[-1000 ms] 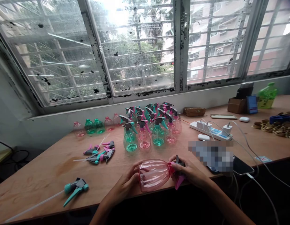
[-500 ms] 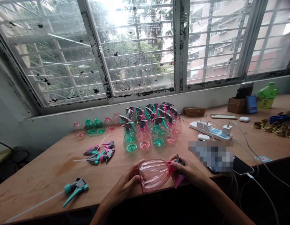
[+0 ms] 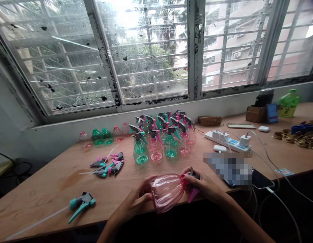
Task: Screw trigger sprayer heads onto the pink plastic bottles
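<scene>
A clear pink spray bottle (image 3: 167,193) lies on its side in the air at the table's front edge, its neck to the right. My left hand (image 3: 138,197) is closed around its base end. At the neck, my right hand (image 3: 200,184) grips the grey and pink trigger spray head (image 3: 194,193), and its fingers partly hide it. Behind them stand several pink and green bottles with spray heads fitted (image 3: 155,145). On the left, a loose teal and grey spray head (image 3: 82,204) with a long tube lies on the wood.
More loose spray heads (image 3: 109,165) lie in a pile at mid-left. Several bottles without heads (image 3: 102,136) stand along the wall. To the right are a white power strip (image 3: 228,141) with cables, a phone (image 3: 262,178) and a cardboard box (image 3: 255,113).
The pink bottle has turned and tilted slightly, its base end now a little lower. Both hands stay on it in nearly the same places.
</scene>
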`<state>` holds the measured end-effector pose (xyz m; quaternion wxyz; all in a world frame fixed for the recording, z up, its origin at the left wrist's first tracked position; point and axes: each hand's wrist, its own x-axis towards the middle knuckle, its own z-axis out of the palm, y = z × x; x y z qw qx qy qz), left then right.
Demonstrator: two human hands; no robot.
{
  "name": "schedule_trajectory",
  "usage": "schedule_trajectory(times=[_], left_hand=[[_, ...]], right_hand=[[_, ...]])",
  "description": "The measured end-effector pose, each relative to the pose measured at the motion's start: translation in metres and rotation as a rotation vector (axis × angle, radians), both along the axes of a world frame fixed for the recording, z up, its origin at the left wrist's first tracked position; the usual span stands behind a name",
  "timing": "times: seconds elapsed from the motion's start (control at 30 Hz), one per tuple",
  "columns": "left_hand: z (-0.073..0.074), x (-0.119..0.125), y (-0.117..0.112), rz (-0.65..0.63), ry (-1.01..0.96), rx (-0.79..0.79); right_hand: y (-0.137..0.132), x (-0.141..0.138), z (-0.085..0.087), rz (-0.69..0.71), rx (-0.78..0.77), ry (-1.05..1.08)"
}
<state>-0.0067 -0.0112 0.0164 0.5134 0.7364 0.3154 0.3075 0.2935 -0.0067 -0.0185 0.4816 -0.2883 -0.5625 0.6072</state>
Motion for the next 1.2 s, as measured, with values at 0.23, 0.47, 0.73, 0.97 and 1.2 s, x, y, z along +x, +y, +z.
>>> schedule_trajectory(times=[0.23,0.47,0.73,0.97,1.2], left_hand=[[0.0038,0.0005,-0.0028,-0.013,0.075,0.014],[0.0014,-0.0007,-0.0031,0.072,0.100,0.057],[-0.0004,0.0004,-0.0012,-0.014,-0.014,-0.024],[0.0019,0.0002,-0.0023,-0.004,0.089,0.015],[-0.0018,-0.0014,-0.0002,0.047,0.031,0.009]], right_hand=[[0.0006,0.0006,-0.0021,0.015,-0.009,-0.001],[0.0001,0.0011,-0.0009,0.024,-0.012,-0.018],[-0.0013,0.0010,0.0008,0.005,-0.028,-0.018],[-0.0017,0.0015,0.0012,0.038,-0.018,0.000],[-0.0024,0.0005,0.0008,0.053,-0.022,0.020]])
